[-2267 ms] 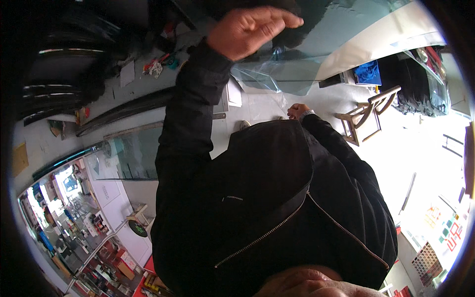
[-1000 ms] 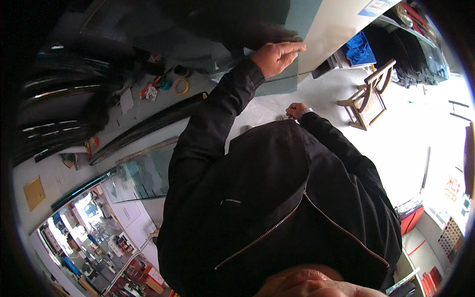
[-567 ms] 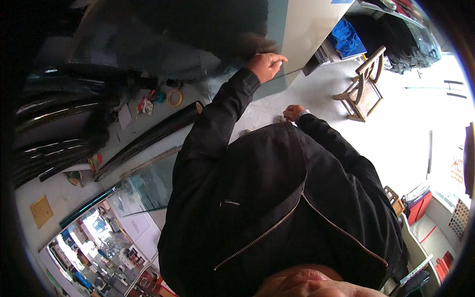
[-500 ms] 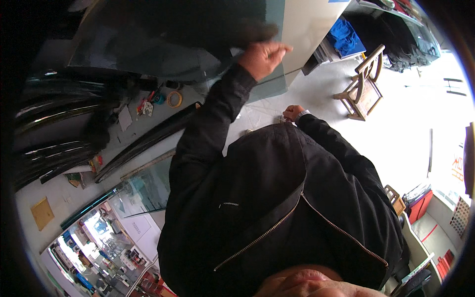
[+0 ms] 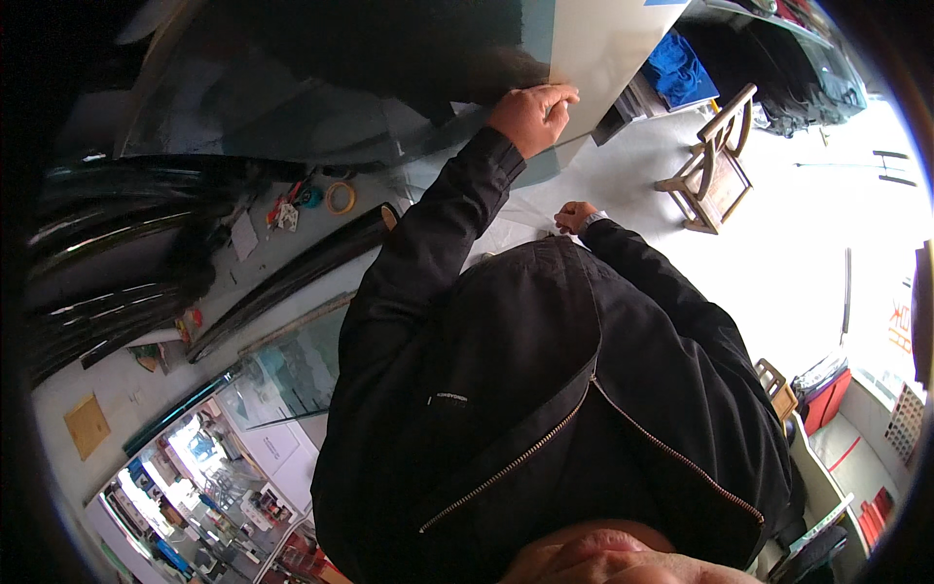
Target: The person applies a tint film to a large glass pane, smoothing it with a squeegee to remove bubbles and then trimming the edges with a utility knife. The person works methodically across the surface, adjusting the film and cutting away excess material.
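Observation:
My left hand [image 5: 531, 119] is raised at the right border of a large dark glass pane [image 5: 292, 112]. Its fingers are curled together, and whatever they may hold is too small to make out. The fingertips are close to a cream board [image 5: 605, 49] that shows beyond the pane's border; I cannot tell whether they touch it. Low in front of my body, my right hand [image 5: 574, 217] is closed, partly hidden by my black jacket [image 5: 525, 360]. What it may hold does not show.
A wooden chair [image 5: 715, 165] stands to the right, near a blue cloth [image 5: 676, 70]. At left lie a tape roll [image 5: 341, 198], dark curved panels [image 5: 107, 253] and a long black strip [image 5: 292, 277]. A smaller glass sheet [image 5: 287, 375] leans lower left.
My left hand has moved slightly right and down along the pane's border, its fingers curling closer together. My right hand has shifted only a little.

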`<state>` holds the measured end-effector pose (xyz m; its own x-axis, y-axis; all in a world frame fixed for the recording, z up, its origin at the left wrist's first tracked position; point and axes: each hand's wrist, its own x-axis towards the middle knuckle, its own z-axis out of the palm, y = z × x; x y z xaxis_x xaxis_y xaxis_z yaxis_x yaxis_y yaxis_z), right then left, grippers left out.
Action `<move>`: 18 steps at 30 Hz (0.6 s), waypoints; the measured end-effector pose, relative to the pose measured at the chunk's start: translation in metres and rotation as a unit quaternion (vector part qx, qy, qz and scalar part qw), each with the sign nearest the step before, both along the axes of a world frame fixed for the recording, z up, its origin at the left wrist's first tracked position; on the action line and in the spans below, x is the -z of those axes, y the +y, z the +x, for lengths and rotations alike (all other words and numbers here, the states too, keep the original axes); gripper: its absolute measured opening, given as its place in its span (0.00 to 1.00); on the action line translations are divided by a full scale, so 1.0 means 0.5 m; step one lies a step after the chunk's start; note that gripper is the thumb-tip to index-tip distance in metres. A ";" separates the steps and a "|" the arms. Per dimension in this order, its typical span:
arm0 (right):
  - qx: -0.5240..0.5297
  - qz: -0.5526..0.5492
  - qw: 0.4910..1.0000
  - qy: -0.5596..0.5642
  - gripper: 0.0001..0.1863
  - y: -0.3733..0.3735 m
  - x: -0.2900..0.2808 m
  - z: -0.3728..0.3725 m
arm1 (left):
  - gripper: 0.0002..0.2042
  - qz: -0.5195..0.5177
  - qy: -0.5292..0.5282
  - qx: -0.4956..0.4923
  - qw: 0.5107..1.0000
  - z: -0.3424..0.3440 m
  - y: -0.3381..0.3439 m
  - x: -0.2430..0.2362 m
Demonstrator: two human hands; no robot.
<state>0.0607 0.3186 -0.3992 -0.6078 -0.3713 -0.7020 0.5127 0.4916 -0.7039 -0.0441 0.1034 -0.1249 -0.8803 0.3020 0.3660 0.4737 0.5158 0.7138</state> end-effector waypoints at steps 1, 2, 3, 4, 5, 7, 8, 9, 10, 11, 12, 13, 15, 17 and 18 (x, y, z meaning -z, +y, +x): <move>0.003 -0.001 1.000 -0.002 0.12 0.002 -0.006 0.002 | 0.11 0.002 -0.010 0.005 1.000 -0.002 0.003 0.023; 0.008 0.002 1.000 -0.007 0.12 0.005 -0.011 0.005 | 0.12 0.006 -0.017 0.008 1.000 -0.004 0.004 0.044; 0.007 0.001 1.000 -0.005 0.12 0.007 -0.016 0.008 | 0.11 0.000 -0.027 0.011 1.000 -0.005 0.006 0.063; 0.009 0.004 1.000 -0.005 0.12 0.012 -0.017 0.010 | 0.11 -0.006 -0.035 0.011 0.999 -0.007 0.009 0.082; 0.012 0.022 1.000 -0.010 0.13 0.015 -0.019 0.013 | 0.11 -0.009 -0.042 0.012 0.999 -0.007 0.010 0.097; 0.000 0.018 1.000 0.008 0.13 0.022 -0.016 0.017 | 0.11 -0.049 -0.031 0.023 0.998 -0.005 0.011 0.111; -0.007 0.032 0.999 0.011 0.13 0.025 -0.012 0.019 | 0.11 -0.091 -0.061 0.018 0.994 -0.001 0.006 0.107; -0.017 0.026 0.999 0.020 0.13 0.027 -0.008 0.020 | 0.10 -0.065 -0.026 0.022 0.997 0.004 -0.004 0.092; -0.026 0.030 0.999 0.025 0.14 0.028 -0.005 0.019 | 0.09 -0.062 -0.026 0.017 0.998 0.009 -0.016 0.067; -0.030 0.049 0.998 0.025 0.14 0.029 -0.001 0.020 | 0.09 -0.074 -0.054 0.007 0.996 0.019 -0.031 0.035; -0.034 0.032 0.999 0.028 0.14 0.029 0.002 0.024 | 0.11 0.014 -0.033 0.016 0.999 0.033 -0.055 -0.005; -0.035 0.032 0.998 0.028 0.15 0.027 0.004 0.024 | 0.13 0.038 -0.016 0.031 0.999 0.043 -0.087 -0.053; -0.048 0.042 0.997 0.033 0.15 0.022 0.006 0.024 | 0.13 0.041 0.052 0.034 0.997 0.069 -0.165 -0.153; -0.072 0.079 0.993 0.040 0.15 0.014 0.006 0.021 | 0.12 0.117 0.009 0.049 0.992 0.087 -0.225 -0.227; -0.078 0.059 0.994 0.048 0.15 0.011 0.006 0.020 | 0.12 0.148 0.010 0.060 0.987 0.093 -0.243 -0.247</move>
<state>0.0705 0.3240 -0.4023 -0.6157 -0.3840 -0.6881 0.3575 0.6421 -0.6782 0.0022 -0.0182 -0.0016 -0.8360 0.2809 0.4714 0.5349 0.2252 0.8144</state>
